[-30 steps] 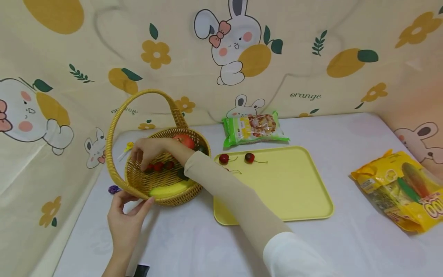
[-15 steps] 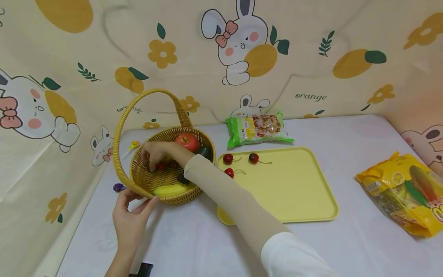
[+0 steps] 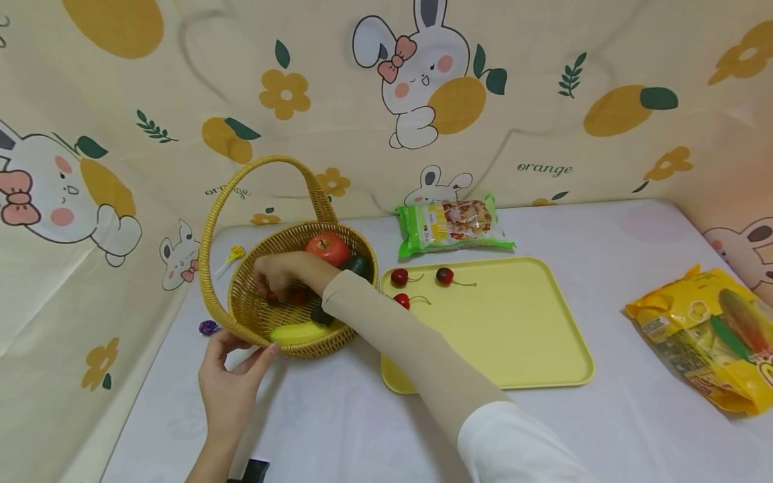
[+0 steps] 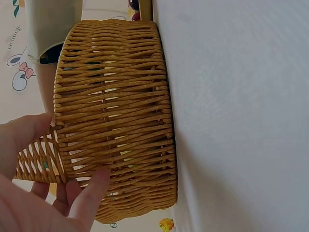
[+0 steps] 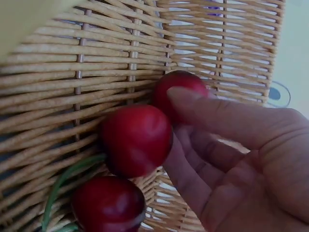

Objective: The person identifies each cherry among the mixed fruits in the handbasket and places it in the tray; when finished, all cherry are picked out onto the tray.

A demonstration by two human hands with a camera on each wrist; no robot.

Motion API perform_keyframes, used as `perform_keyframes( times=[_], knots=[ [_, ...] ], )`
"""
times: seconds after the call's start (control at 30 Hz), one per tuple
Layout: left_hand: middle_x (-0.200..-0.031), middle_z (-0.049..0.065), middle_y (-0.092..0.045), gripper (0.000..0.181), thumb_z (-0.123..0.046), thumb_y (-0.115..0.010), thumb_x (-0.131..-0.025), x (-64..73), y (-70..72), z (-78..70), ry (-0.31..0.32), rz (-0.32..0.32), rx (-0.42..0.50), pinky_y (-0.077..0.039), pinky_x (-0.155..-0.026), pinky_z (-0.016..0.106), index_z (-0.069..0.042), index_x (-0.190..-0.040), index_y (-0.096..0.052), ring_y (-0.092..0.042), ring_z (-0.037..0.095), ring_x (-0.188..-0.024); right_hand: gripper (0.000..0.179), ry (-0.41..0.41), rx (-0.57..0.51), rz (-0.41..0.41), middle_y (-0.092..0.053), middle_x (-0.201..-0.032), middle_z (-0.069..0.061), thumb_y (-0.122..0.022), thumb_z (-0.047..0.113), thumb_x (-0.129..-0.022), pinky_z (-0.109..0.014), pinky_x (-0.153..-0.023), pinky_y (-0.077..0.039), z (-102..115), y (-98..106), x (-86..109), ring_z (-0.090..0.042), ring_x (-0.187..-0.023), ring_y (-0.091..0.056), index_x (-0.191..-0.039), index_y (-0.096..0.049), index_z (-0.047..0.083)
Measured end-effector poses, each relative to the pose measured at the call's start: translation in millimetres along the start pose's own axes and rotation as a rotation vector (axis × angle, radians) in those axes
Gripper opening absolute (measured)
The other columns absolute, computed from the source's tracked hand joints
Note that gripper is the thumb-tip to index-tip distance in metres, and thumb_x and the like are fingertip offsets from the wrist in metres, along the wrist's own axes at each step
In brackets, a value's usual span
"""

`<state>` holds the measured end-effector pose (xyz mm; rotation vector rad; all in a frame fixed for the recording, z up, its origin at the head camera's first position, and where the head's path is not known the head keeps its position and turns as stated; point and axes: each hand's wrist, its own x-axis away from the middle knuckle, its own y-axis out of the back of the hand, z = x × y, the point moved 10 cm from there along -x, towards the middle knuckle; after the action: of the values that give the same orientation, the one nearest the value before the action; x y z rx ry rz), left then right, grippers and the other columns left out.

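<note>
My left hand grips the near left rim of a woven basket, where the handle joins it. The left wrist view has its fingers on both sides of the handle's foot. My right hand is down inside the basket. Up close in the right wrist view, its thumb and fingers pinch a dark red cherry by the basket wall. Beside that lie another cherry with a green stem and a third cherry. The basket also holds a banana, a red round fruit and a dark green fruit.
Right of the basket lies a yellow tray with cherries at its far left. Behind it is a green snack bag; a yellow bag lies far right. Lollipops lie left of the basket. The right forearm crosses the tray.
Inside the basket, my right hand has shifted slightly right, onto the cherry. My left hand keeps its hold on the rim. The whole head view has moved a little.
</note>
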<state>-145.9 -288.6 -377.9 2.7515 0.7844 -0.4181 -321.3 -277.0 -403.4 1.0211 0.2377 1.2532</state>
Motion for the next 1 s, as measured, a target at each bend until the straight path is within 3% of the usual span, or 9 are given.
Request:
perform_keyframes(
  times=[0.17, 0.27, 0.4, 0.53, 0.63, 0.73, 0.8, 1.0],
  knots=[
    [-0.098, 0.010, -0.054, 0.048, 0.017, -0.080, -0.073, -0.9, 0.9, 1.0, -0.007, -0.002, 0.010, -0.062, -0.075, 0.021, 0.011, -0.112, -0.054, -0.054, 0.020, -0.095, 0.020, 0.124, -0.097, -0.074, -0.061, -0.094, -0.004, -0.073, -0.007, -0.083, -0.020, -0.061, -0.048, 16, 21, 7.0, -0.013, -0.081, -0.053, -0.099, -0.068, 0.004],
    [-0.099, 0.010, -0.054, 0.049, 0.016, -0.080, -0.073, -1.2, 0.5, 1.0, -0.010, 0.004, 0.000, -0.062, -0.075, 0.021, 0.012, -0.114, -0.054, -0.054, 0.021, -0.095, 0.019, 0.184, -0.117, -0.124, -0.063, -0.099, -0.005, -0.074, -0.001, -0.086, -0.019, -0.067, -0.052, 31, 42, 23.3, -0.013, -0.087, -0.057, -0.103, -0.067, 0.005],
    [-0.099, 0.009, -0.054, 0.049, 0.016, -0.080, -0.074, -0.8, 0.1, 0.1, -0.016, 0.008, -0.012, -0.062, -0.075, 0.021, 0.012, -0.114, -0.053, -0.055, 0.021, -0.095, 0.026, 0.270, -0.098, -0.216, -0.064, -0.109, -0.004, -0.074, 0.006, -0.089, -0.017, -0.075, -0.053, 49, 71, 60.1, -0.013, -0.095, -0.057, -0.115, -0.068, 0.007],
    [-0.098, 0.010, -0.054, 0.047, 0.017, -0.079, -0.073, 0.1, 0.0, -0.9, -0.019, 0.005, 0.003, -0.062, -0.075, 0.022, 0.013, -0.113, -0.054, -0.055, 0.021, -0.094, 0.032, 0.393, -0.174, -0.309, -0.065, -0.114, -0.002, -0.073, 0.005, -0.091, -0.018, -0.082, -0.054, 51, 91, 111.7, -0.014, -0.098, -0.054, -0.122, -0.070, 0.007],
    [-0.098, 0.010, -0.054, 0.047, 0.018, -0.079, -0.073, 0.3, -0.2, -2.0, -0.020, 0.006, 0.003, -0.062, -0.075, 0.022, 0.013, -0.113, -0.054, -0.055, 0.021, -0.094, 0.030, 0.448, -0.257, -0.380, -0.066, -0.116, -0.004, -0.071, 0.005, -0.092, -0.020, -0.090, -0.055, 34, 98, 155.4, -0.014, -0.101, -0.057, -0.122, -0.070, 0.004],
    [-0.099, 0.010, -0.054, 0.047, 0.018, -0.079, -0.074, 0.1, -0.4, -3.1, -0.020, 0.007, -0.004, -0.062, -0.076, 0.022, 0.012, -0.113, -0.055, -0.055, 0.021, -0.095, 0.030, 0.433, -0.323, -0.409, -0.065, -0.120, -0.008, -0.066, 0.005, -0.095, -0.024, -0.088, -0.055, 3, 91, 194.5, -0.016, -0.097, -0.059, -0.125, -0.067, 0.002],
    [-0.100, 0.010, -0.054, 0.047, 0.018, -0.078, -0.073, 0.0, -0.1, -3.5, -0.021, 0.006, -0.005, -0.062, -0.076, 0.022, 0.013, -0.113, -0.055, -0.055, 0.021, -0.095, 0.031, 0.381, -0.330, -0.428, -0.063, -0.122, -0.009, -0.065, 0.004, -0.095, -0.025, -0.092, -0.055, -22, 80, 216.0, -0.015, -0.100, -0.059, -0.126, -0.066, 0.001],
    [-0.100, 0.010, -0.054, 0.048, 0.018, -0.079, -0.073, -0.5, 0.3, -2.3, -0.011, 0.005, 0.007, -0.062, -0.077, 0.023, 0.013, -0.114, -0.054, -0.054, 0.022, -0.096, 0.032, 0.190, -0.370, -0.485, -0.064, -0.116, -0.012, -0.075, 0.000, -0.087, -0.031, -0.082, -0.061, -98, 41, 264.0, -0.021, -0.090, -0.063, -0.117, -0.065, -0.002]
  ],
)
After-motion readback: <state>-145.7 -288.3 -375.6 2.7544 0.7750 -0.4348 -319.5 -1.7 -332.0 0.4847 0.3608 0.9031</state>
